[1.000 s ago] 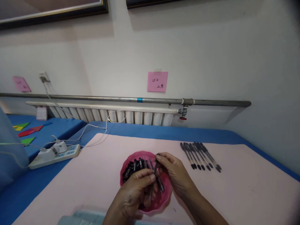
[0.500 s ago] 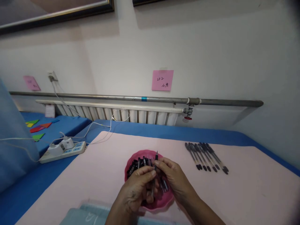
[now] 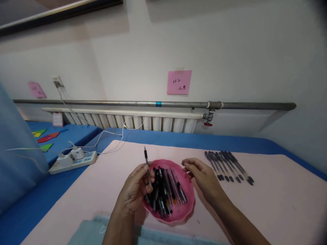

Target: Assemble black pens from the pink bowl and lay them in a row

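A pink dish (image 3: 178, 213) sits on the pink mat (image 3: 268, 204) in front of me, filled with several black pens and pen parts (image 3: 166, 192). My left hand (image 3: 134, 189) rests at the dish's left rim, fingers closed around a pen (image 3: 146, 163) held upright with its tip pointing up. My right hand (image 3: 201, 175) hovers at the dish's right rim, its fingers curled loosely and a little apart, with nothing visible in them. A row of several assembled black pens (image 3: 230, 166) lies on the mat to the right of that hand.
A white power strip (image 3: 74, 160) with plugged cables lies on the blue cloth at left. A radiator (image 3: 127, 120) and a pipe run along the back wall under a pink note (image 3: 179, 82). Coloured flat shapes (image 3: 46, 136) lie far left. A pale blue cloth (image 3: 102, 234) is at the near edge.
My hands have parted: the left one has carried the pen to the left and upright, and the right one has let go and moved to the dish's right rim.
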Motion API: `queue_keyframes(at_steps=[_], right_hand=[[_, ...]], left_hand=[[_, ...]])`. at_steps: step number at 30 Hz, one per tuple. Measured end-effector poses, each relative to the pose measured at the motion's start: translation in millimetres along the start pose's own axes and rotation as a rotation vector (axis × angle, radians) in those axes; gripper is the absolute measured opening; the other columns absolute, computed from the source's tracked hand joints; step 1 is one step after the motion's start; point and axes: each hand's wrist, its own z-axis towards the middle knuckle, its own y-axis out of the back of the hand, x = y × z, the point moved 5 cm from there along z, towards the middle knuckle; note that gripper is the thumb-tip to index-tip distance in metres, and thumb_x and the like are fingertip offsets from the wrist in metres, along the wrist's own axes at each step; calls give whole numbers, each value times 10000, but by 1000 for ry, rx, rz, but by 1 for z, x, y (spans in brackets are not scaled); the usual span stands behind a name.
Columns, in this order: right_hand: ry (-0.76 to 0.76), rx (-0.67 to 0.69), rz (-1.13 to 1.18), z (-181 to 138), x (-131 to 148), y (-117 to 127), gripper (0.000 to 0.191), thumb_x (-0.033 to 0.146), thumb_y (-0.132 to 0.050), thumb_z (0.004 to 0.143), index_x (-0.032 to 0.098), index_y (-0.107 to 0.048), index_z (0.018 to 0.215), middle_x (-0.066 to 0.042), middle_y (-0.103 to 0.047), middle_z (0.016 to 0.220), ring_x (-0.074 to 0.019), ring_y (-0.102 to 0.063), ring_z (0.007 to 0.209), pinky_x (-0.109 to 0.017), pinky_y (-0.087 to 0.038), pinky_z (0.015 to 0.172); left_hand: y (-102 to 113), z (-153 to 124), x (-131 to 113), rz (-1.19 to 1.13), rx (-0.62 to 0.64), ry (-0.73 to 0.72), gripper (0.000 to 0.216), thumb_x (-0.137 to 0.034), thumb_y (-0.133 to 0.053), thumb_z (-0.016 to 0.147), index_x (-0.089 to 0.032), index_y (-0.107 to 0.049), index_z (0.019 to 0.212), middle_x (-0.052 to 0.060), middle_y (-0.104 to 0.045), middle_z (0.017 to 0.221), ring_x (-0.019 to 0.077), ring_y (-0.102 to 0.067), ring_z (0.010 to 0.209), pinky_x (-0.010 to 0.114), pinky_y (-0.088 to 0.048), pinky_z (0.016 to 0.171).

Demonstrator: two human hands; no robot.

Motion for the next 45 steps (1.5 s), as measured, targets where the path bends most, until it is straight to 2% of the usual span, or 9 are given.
queue_keyframes(at_steps=[5,9,12,15,20,26,31,41,45], right_hand=[[67,47,-123,-5,8,-7,119,271,-556,716,198,-648,740,6,-629,682,-150,-547,627,-280,-439,602],[322,253,-400,-18,14,-29,174,212,-477,789,216,-649,812,-13,-666,812,-174,-597,772,-305,-472,720],[578,468,-580,-36,12,-54,247,117,-451,794,220,-645,906,-35,-672,935,-191,-585,888,-344,-459,816],[690,584,-708,-45,8,-70,257,77,-466,781,208,-649,907,-47,-672,984,-212,-568,929,-387,-428,873],[655,425,-906,-25,12,-80,250,86,-459,808,204,-638,936,-52,-664,985,-218,-551,933,-375,-412,856],[659,446,-1206,-8,2,-103,206,110,-464,809,185,-649,757,-74,-641,849,-226,-543,811,-346,-391,732],[649,436,-1232,-6,-7,-106,229,124,-445,824,186,-649,740,-70,-635,814,-210,-531,747,-324,-356,672],[646,424,-1171,-7,-3,-110,227,97,-457,791,185,-640,691,-79,-639,792,-229,-537,777,-329,-345,695],[639,389,-1062,-7,4,-103,230,113,-427,819,197,-622,731,-52,-648,782,-208,-546,765,-319,-370,714]], left_hand=[[17,-5,-26,-139,-220,-214,195,-225,-622,756,-174,-612,944,7,-594,670,95,-562,572,163,-415,437],[35,-6,-33,-178,-439,-306,158,-215,-609,755,-176,-615,908,0,-591,647,94,-559,539,178,-432,440],[38,-4,-27,-227,-490,-279,164,-195,-618,737,-175,-617,900,-9,-581,628,87,-554,518,173,-428,438],[34,-2,-22,-245,-489,-269,172,-191,-620,734,-173,-618,905,-9,-577,617,88,-552,508,178,-431,443],[25,-1,-19,-238,-446,-271,148,-179,-614,736,-162,-612,883,-3,-567,587,86,-542,495,182,-443,458],[24,0,-17,-223,-427,-280,180,-208,-656,702,-161,-611,870,-5,-571,610,82,-542,495,175,-426,446],[26,4,-12,-191,-418,-276,264,-270,-690,672,-161,-611,899,1,-586,637,81,-548,496,159,-378,411],[19,2,-12,-135,-418,-271,241,-270,-646,707,-159,-604,916,-3,-579,607,73,-513,455,158,-346,384],[12,2,-12,-38,-297,-296,254,-323,-649,710,-147,-605,887,-11,-567,580,68,-486,444,157,-316,371]])
